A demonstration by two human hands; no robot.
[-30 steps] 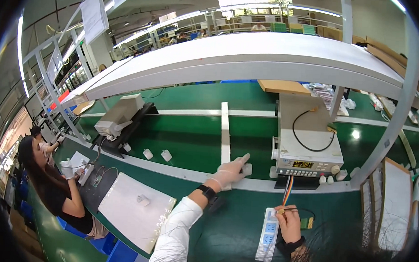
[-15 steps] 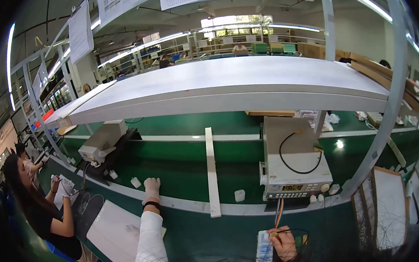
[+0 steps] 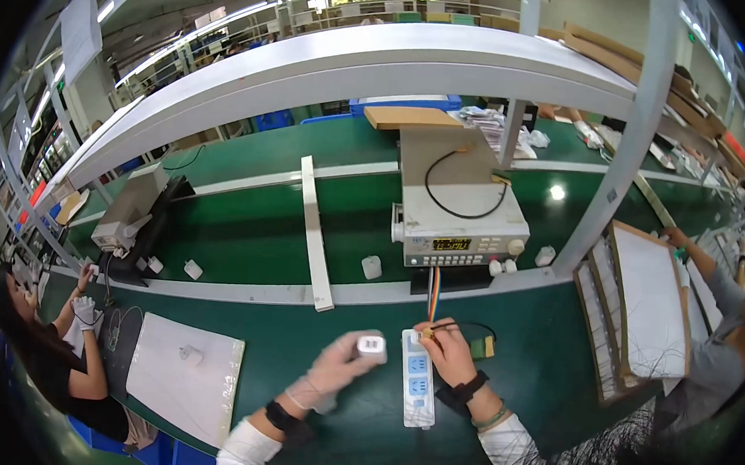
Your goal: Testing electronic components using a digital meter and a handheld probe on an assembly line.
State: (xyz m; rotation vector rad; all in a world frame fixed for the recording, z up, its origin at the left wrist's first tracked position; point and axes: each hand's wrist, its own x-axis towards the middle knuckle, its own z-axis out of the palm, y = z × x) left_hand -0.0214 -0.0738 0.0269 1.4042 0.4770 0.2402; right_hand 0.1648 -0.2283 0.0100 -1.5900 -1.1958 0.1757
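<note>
My left hand [image 3: 331,371], in a pale thin glove, grips a white charger plug [image 3: 372,347] whose end with two ports faces up. It hovers over the green bench just left of a white power strip [image 3: 415,411] with blue sockets. My right hand [image 3: 451,357] is closed at the strip's far end, pinching a small brass-coloured end of a black cable [image 3: 481,326]. Beside its fingers lies a small green circuit board [image 3: 484,348]. Coloured wires [image 3: 434,293] run from the strip's far end toward a grey bench meter [image 3: 461,242] with a lit display.
More white plugs [image 3: 372,267] stand along the far channel, which a white bar [image 3: 314,233] crosses. On the left lies a white board [image 3: 183,379] with a plug on it; a co-worker [image 3: 58,358] sits beyond. Framed boards [image 3: 641,300] and another person [image 3: 715,356] are at right.
My left hand has come back from the far rail toward the power strip, now with a charger plug in it. My right hand stays at the strip's far end. The view has tilted down.
</note>
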